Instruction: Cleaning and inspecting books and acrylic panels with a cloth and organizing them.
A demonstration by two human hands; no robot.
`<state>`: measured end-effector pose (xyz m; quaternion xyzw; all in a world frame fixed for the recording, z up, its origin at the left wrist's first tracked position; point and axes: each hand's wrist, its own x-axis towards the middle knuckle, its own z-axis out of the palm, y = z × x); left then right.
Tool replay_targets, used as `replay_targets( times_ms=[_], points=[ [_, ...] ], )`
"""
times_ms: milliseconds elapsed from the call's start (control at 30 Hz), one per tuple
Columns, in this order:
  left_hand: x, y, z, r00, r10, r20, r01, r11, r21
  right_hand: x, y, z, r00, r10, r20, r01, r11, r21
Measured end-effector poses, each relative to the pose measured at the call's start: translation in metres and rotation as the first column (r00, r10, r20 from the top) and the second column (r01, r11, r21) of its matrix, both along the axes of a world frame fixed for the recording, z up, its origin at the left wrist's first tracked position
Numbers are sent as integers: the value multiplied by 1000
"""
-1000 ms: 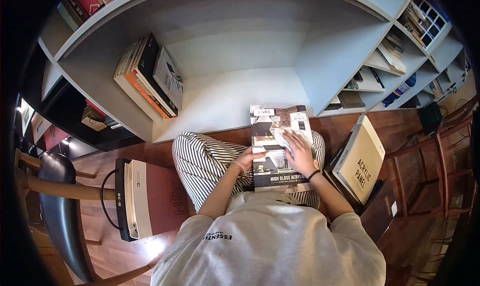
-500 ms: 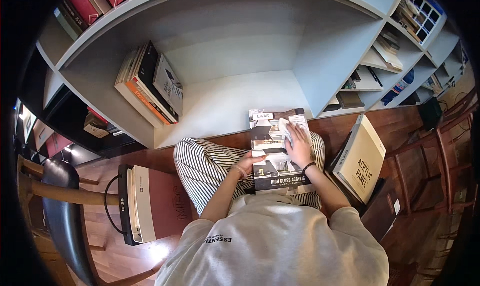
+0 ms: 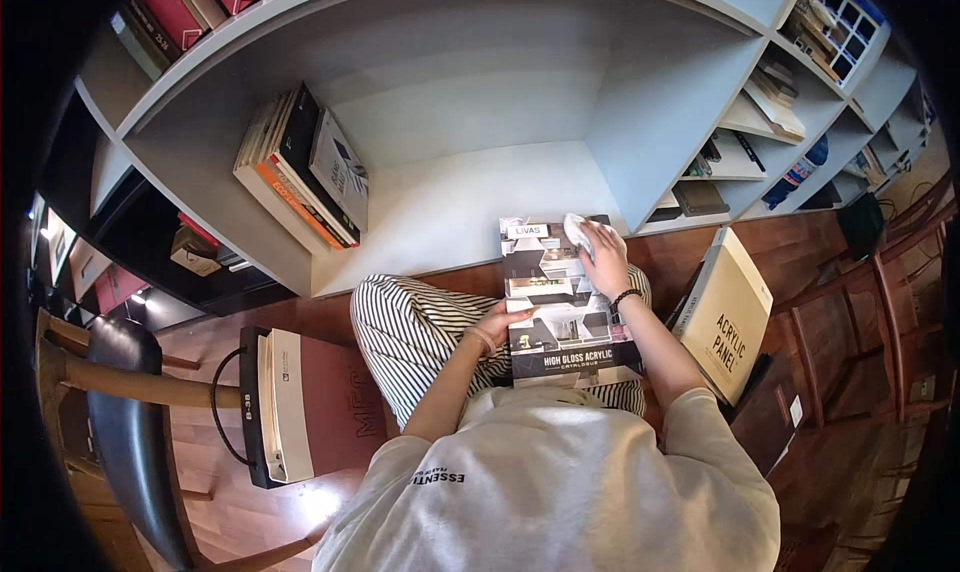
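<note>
A catalogue [image 3: 566, 307] lies flat on the person's lap, across striped trousers [image 3: 415, 337], its top edge reaching toward the open grey shelf [image 3: 470, 122]. All places here are told from that catalogue.

The left hand [image 3: 497, 325] grips its left edge about halfway down, fingers curled onto the cover and thumb at the side, so the hand is closed on the edge. The right hand [image 3: 603, 255] lies near its top right corner, palm down and fingers fairly flat, pressing a small white cloth [image 3: 578, 234] against the cover. The cloth shows just beyond the fingertips; how much of it lies under the palm cannot be told. A dark band sits on that wrist.

To the right of the catalogue, just beside the person's right arm, a thick cream sample book [image 3: 728, 312] leans on the wooden floor [image 3: 700, 252]. To the left, beyond the trousers, a dark red binder [image 3: 310, 402] with a white spine lies flat on the floor. Up and to the left, inside the shelf, a stack of books [image 3: 305, 182] leans against the side wall. Farther left stands a dark chair [image 3: 120, 412].
</note>
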<state>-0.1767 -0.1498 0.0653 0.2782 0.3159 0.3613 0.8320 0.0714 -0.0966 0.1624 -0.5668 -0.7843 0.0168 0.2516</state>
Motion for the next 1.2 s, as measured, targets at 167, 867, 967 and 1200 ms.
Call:
replay_targets(
  times_ms=[167,867,967,1200],
  points=[
    [-2,-2,0,1000,-12,15,12,1000,5,-14,-12,-9,998,-40,-39,42,998,54],
    [-2,-3,2,999,-7,48,5,999,36,-14,20,-12,991,-130,-22,131,989,68],
    [-4,-2,2,999,-12,33,11,999,42,-28,0,-15,997,-78,-7,78,991,109],
    [-3,-2,2,999,-24,28,23,998,61,-45,-50,2,975,220,12,-220,975,32]
  ],
)
